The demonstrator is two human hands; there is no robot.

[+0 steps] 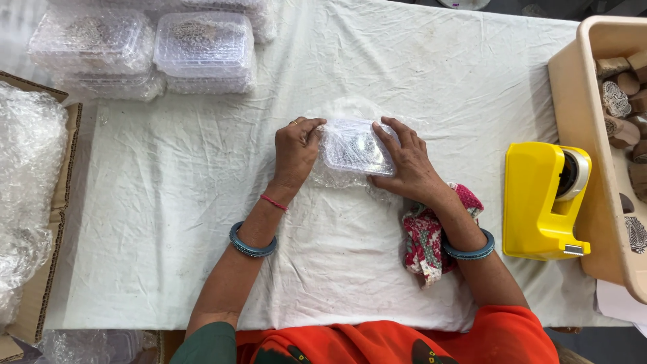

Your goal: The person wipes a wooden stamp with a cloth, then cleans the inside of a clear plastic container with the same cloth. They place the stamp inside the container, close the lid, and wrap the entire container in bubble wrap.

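**Both hands pressed on a wrapped clear box at the middle of the worktop**

Nearest the camera is the person's orange garment (pixel 404 344), with a dark green sleeve on the left arm. Both forearms reach forward from it over the white cloth (pixel 168 222) that covers the worktop, each wrist ringed by a blue bangle; the left wrist also carries a thin red thread.

The left hand (pixel 294 152) rests on the left end of a small clear plastic box (pixel 356 147) wrapped in bubble wrap, its fingers curled together over that end and touching the wrap. The right hand (pixel 404 162) lies on the right end, fingers spread apart and flat against the box's top and side. The box sits on the cloth at the centre of the worktop, held between the two hands, with loose wrap showing around and under it.

A red and white patterned cloth (pixel 428 236) lies under the right forearm. To the right stands a yellow tape dispenser (pixel 542 202), just beside a beige tub (pixel 579 101) holding carved wooden blocks. At the far left corner are stacks of clear boxes (pixel 202 50). On the left edge a cardboard carton (pixel 40 290) holds a mass of bubble wrap (pixel 23 182).
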